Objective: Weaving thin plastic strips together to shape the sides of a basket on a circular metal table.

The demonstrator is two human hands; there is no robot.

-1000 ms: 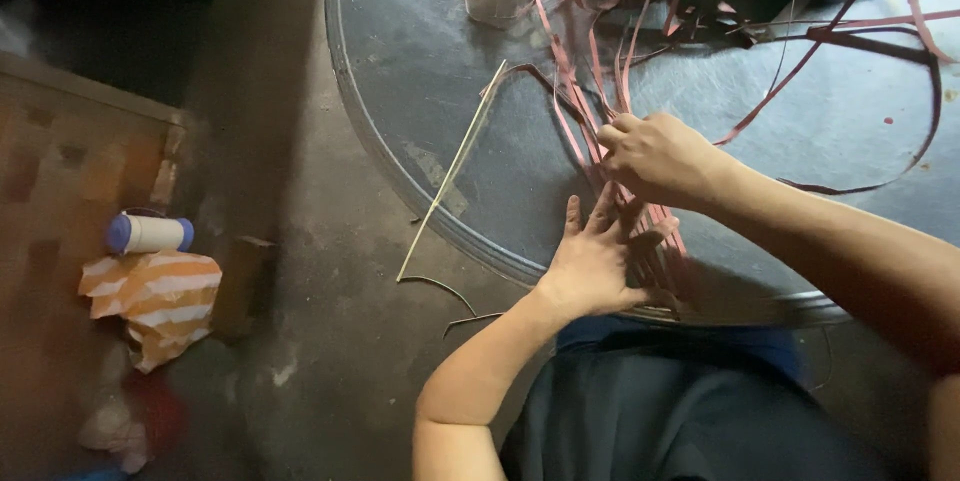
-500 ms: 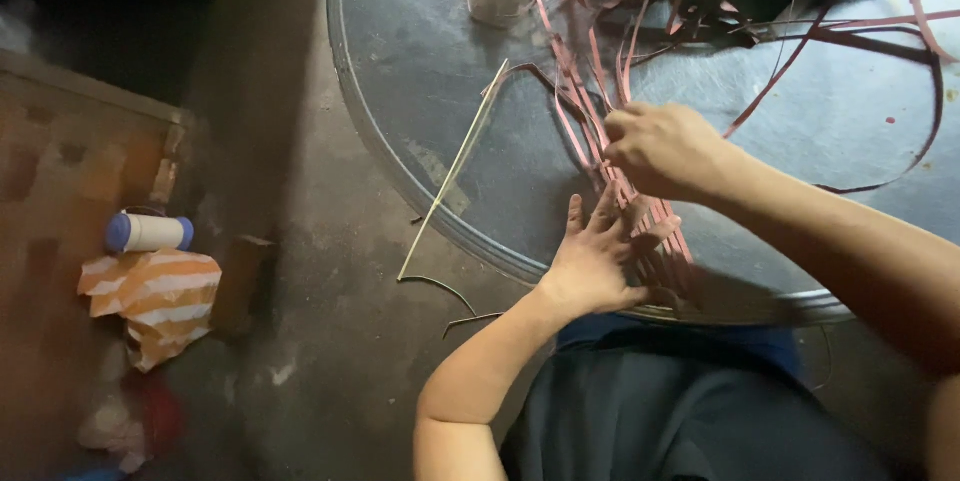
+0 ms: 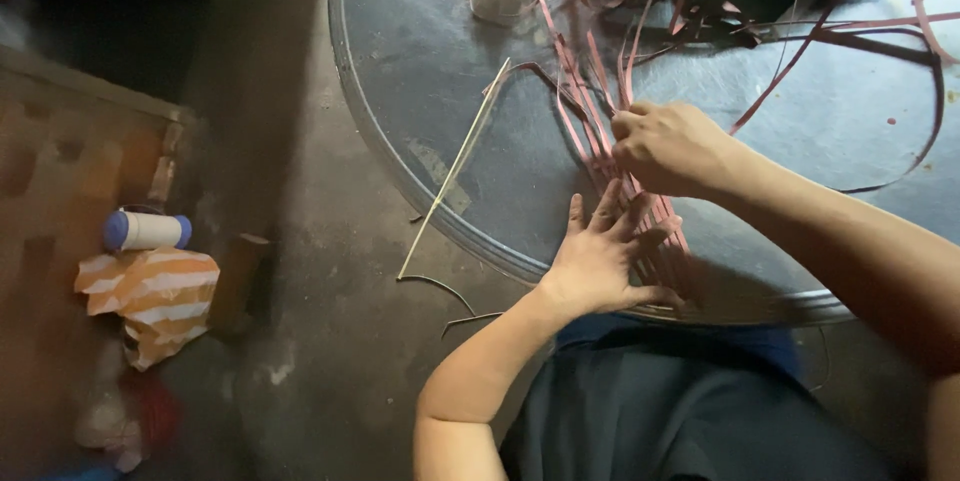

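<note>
Left hand [image 3: 600, 261] lies flat, fingers spread, on pink strips [image 3: 640, 211]; right hand [image 3: 670, 146] pinches one strip on the bench [image 3: 440, 71].

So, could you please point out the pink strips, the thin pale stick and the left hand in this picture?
pink strips [image 3: 585, 106], head view, on the bundle above the right hand.
thin pale stick [image 3: 455, 166], head view, on its middle, over the round tray's rim.
left hand [image 3: 600, 261], head view, on the back of the hand.
</note>
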